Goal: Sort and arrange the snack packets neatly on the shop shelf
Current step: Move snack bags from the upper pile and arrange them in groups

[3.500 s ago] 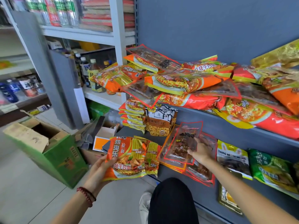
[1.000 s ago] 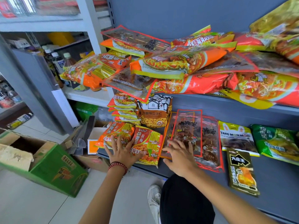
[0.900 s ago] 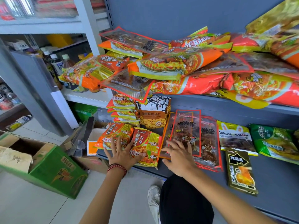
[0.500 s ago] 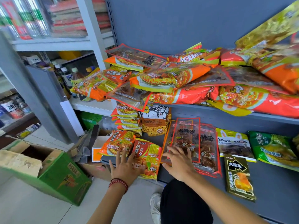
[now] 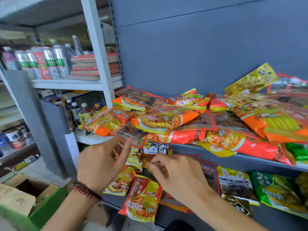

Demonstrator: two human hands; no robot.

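- Both hands were up at centre frame, between the two shelf levels. Motion blur softened the fingers.
- Left hand [image 5: 101, 164]: released, fingers spread, nothing in it. The forefinger pointed up at a clear red-edged packet [image 5: 129, 131] that hung over the front lip of the upper shelf [image 5: 250, 157]. Whether it touched the packet could not be told.
- Right hand [image 5: 180, 177]: fingers loosely bent, nothing visibly gripped. It hovered in front of the seed bag [image 5: 155, 149] and the red-edged packets [image 5: 210, 172] on the lower shelf [image 5: 270, 219].
- Upper shelf, centre to right of frame: a loose heap of noodle packets [image 5: 166, 120], orange and red, overlapping at all angles, with clear and gold packets mixed in. Unsorted.
- Lower shelf, bottom centre to right: tidier. Two noodle packets [image 5: 143, 200] lay flat at the front edge, then a yellow-topped packet [image 5: 235, 184] and a green packet [image 5: 273, 190] side by side.
- Lower left of frame: an open cardboard box [image 5: 20, 197] on the floor. Upper left: cans [image 5: 50, 62] on a neighbouring shelf.
- Step in hand, by my reading: reaching up to pull the next packet from the heap.
- Next move would call for a firm pinch on the overhanging clear packet and a slow draw. Noodle packets lay on it and could slide off the lip with it, so the right hand would do well to steady the heap.
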